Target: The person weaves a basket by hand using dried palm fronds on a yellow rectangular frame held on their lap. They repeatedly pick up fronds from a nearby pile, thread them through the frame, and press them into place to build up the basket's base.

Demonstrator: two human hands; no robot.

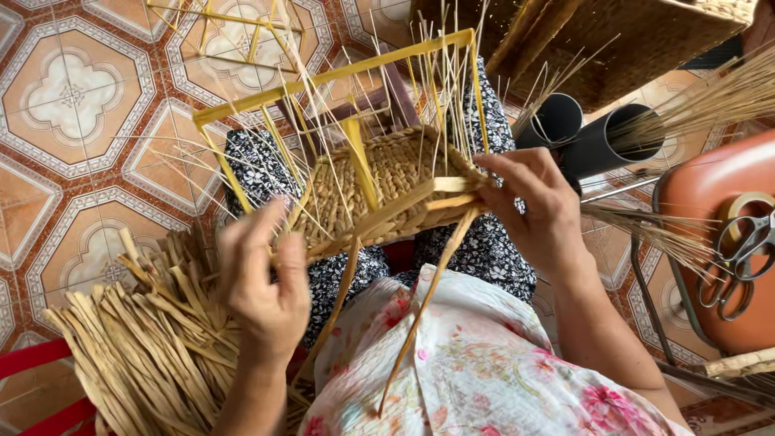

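On my lap, the half-woven basket [387, 190] fills its yellow frame [323, 81] — ribbed, ropy braid. My right hand [537, 214] pinches a flat strand [436, 206]; left hand [262, 278] fingers curl on the rim — dry straw bundle [153, 347] beside.

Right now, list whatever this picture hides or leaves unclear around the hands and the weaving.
Head view only:
- Left hand: motion-blurred; its grip on the strands cannot be told.
- Right hand: its fingertips are tucked behind the woven panel.
- Yellow frame: its lower part is covered by the panel and the lap.
- Bundle of dried strips: cut off by the bottom edge.
- Scissors: partly cut by the right edge.
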